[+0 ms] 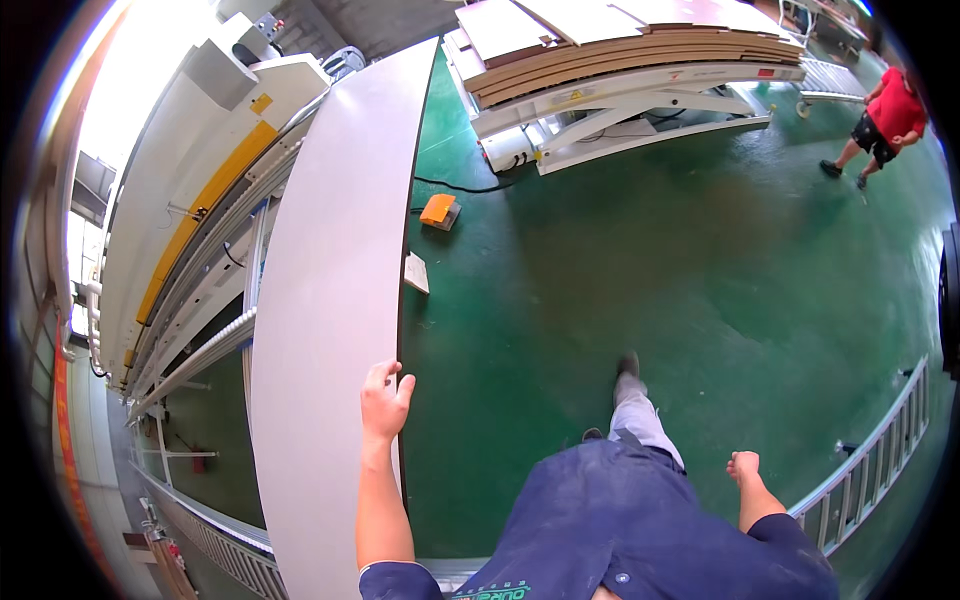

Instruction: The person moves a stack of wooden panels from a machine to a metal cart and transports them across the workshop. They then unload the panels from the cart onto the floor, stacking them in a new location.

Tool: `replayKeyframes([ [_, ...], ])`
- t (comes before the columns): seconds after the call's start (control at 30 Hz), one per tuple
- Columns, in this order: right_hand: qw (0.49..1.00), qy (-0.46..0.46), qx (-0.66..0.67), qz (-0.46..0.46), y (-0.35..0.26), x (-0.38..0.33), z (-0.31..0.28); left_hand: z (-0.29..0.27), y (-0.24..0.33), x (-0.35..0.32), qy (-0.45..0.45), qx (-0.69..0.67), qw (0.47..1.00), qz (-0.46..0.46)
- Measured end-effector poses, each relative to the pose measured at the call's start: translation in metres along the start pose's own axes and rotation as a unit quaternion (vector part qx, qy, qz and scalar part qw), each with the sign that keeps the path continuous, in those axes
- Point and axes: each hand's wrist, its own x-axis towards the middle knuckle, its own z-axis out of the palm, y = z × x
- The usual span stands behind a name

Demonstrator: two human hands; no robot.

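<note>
While 1 long board [330, 300] lay over the right ends of the rails [205, 351], it seemed heavy, stiff, slick, best held by its edges. The left hand [386, 405] hung slack at its right edge, touch unclear; the right hand [744, 466] curled around nothing visible. Beyond: 1 orange pedal [440, 210], 1 person [893, 105].

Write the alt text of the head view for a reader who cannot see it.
A person's left hand is at the right edge of a long, flat, pale grey panel; the right hand is away from it, above a glossy green floor. Beyond are brown-edged boards stacked on a white metal scissor lift, and another person in a red shirt.
</note>
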Motion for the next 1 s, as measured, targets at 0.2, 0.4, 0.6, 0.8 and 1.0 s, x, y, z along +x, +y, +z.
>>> replayKeyframes([
  [0.2, 0.985, -0.173, -0.015, -0.003, -0.215, 0.046, 0.143, 0.049, 0.025, 0.170, 0.028, 0.042, 0.998, -0.043],
  [0.4, 0.908, -0.258, -0.135, -0.300, -0.548, 0.020, 0.272, 0.054, 0.030, 0.298, 0.046, 0.056, 0.993, -0.093],
  [0.6, 0.882, -0.206, 0.001, -0.423, -0.849, -0.019, 0.325, 0.081, -0.003, 0.453, 0.102, -0.025, 0.986, -0.128],
  [0.8, 0.942, -0.157, 0.022, -0.295, -0.934, -0.016, 0.375, 0.104, -0.006, 0.665, 0.092, -0.024, 0.994, -0.049],
  [1.0, 0.923, -0.242, -0.129, -0.269, -0.916, -0.021, 0.458, 0.141, -0.033, 0.802, 0.083, 0.050, 0.995, -0.035],
])
